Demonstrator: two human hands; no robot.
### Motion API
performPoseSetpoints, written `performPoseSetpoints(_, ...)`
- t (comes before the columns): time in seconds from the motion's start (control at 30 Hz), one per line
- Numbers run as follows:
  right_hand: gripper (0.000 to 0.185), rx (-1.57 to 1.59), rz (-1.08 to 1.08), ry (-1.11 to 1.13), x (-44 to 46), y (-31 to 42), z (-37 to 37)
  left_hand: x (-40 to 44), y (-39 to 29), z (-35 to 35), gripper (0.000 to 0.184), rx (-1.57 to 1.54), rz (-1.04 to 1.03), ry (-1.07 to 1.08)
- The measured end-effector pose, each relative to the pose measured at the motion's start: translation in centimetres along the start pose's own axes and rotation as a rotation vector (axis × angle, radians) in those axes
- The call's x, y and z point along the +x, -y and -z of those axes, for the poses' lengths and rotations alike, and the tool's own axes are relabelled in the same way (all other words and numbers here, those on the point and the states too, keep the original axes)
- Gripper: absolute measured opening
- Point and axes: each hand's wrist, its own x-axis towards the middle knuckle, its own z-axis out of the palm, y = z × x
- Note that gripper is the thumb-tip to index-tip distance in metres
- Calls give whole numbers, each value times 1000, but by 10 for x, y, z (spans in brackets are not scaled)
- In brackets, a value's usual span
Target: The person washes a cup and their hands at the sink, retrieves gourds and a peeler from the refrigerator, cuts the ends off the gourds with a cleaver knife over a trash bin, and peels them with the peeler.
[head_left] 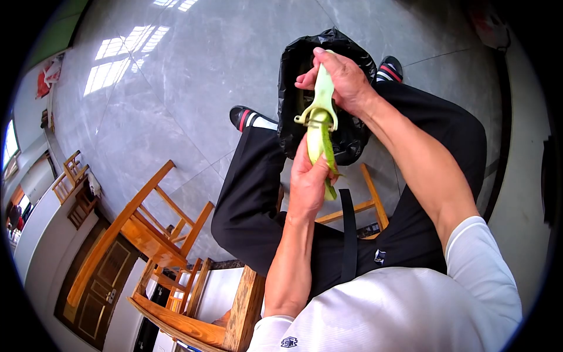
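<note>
My right hand (347,82) is closed around the pale green handle of a peeler (324,88). Its Y-shaped head and blade lie across a long green vegetable (316,139), touching it. Low on that vegetable, my left hand (309,183) grips it with fingers wrapped round. Much of its surface is pale and bare, while a darker green strip of peel hangs along its right side, below the blade. Whether it is a cucumber or a similar vegetable I cannot tell. Directly under both hands stands a bin lined with a black plastic bag (290,76); its contents are mostly hidden.
My legs in black trousers (249,193) spread either side of the bin, feet in striped slippers (389,70). Beneath me shows part of a wooden stool (375,196). Wooden chairs (155,234) stand at left on the grey tiled floor (193,88). A door (97,287) is beyond them.
</note>
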Motion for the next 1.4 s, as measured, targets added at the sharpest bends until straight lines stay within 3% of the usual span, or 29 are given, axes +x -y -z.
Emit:
performPoseSetpoints(0.03,35,-7,-6,-1,4,-3,4,-4,0,-4,30,-143,32,3)
performPoseSetpoints(0.17,33,-5,-35,-118,17,-17,35,-5,11,7,26,-187,98,19)
performPoseSetpoints(0.3,37,-474,52,-255,21,-33,40,-1,24,15,22,-331,194,-33)
performPoseSetpoints(0.4,44,-856,115,-314,28,-26,47,-8,24,20,20,-297,139,-1)
performPoseSetpoints(0.53,44,-1014,149,-374,30,-21,48,-6,24,30,17,-290,192,-91)
performPoseSetpoints(0.6,40,-1010,303,-236,27,-24,38,-5,24,27,16,-269,212,-87)
performPoseSetpoints(0.67,38,-1111,277,-112,20,-24,28,-4,28,24,16,-309,178,-74)
performPoseSetpoints(0.73,33,-1248,604,-23,12,-24,16,-5,25,23,15,-341,152,-66)
performPoseSetpoints(0.8,30,-1329,792,-19,2,-12,3,-10,19,24,15,-376,126,-57)
performPoseSetpoints(0.9,24,-1363,469,58,-13,-9,0,-15,14,22,14,-418,63,-61)
performPoseSetpoints(0.93,24,-1368,491,69,-14,-7,1,-16,12,22,13,-381,64,-67)
performPoseSetpoints(1.03,17,-1200,821,60,-44,19,-27,-29,7,23,12,-361,34,-85)
performPoseSetpoints(1.07,17,-1201,832,58,-54,18,-19,-33,3,20,11,-362,14,-71)
performPoseSetpoints(1.13,16,-1347,630,138,-60,16,-15,-45,-6,14,11,-398,-31,-67)
performPoseSetpoints(1.17,15,-1226,709,67,-74,17,-29,-53,-14,11,11,-402,-66,-45)
performPoseSetpoints(1.2,15,-1201,870,107,-88,27,-49,-65,-18,10,11,-405,-95,-32)
performPoseSetpoints(1.27,15,-1186,956,185,-110,38,-89,-84,-25,9,11,-427,-141,-28)
performPoseSetpoints(1.4,23,-1083,1121,557,-174,55,-200,-126,-29,11,10,-438,-202,-34)
